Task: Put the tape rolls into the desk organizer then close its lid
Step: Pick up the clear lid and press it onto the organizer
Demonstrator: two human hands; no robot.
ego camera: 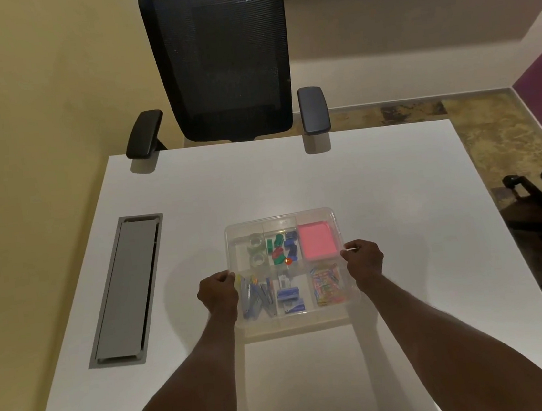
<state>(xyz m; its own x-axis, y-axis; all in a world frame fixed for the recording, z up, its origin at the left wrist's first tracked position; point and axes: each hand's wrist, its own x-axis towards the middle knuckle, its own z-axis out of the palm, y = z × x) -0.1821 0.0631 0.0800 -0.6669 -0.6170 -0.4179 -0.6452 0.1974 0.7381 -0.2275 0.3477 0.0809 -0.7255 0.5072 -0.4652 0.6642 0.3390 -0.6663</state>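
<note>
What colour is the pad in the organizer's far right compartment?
Pink pad, seen in the head view.

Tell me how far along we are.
Done: both tape rolls sit in the desk organizer's far-left compartment. In hand: left hand and right hand grip the clear lid by its side edges, over the organizer. Left: confirming it is fully shut.

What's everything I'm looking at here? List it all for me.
desk organizer: one, clear plastic, six compartments, mid-table
lid: one, clear, over the organizer, held at both sides
tape rolls: two, clear, far-left compartment
clips: several, green, blue, red, far-middle compartment
pink pad: one, far-right compartment
paper clips: many, multicoloured, near-right compartment
table: one, white
cable hatch: one, grey, table's left
office chair: one, black, beyond table
left hand: on lid's left edge
right hand: on lid's right edge
</note>
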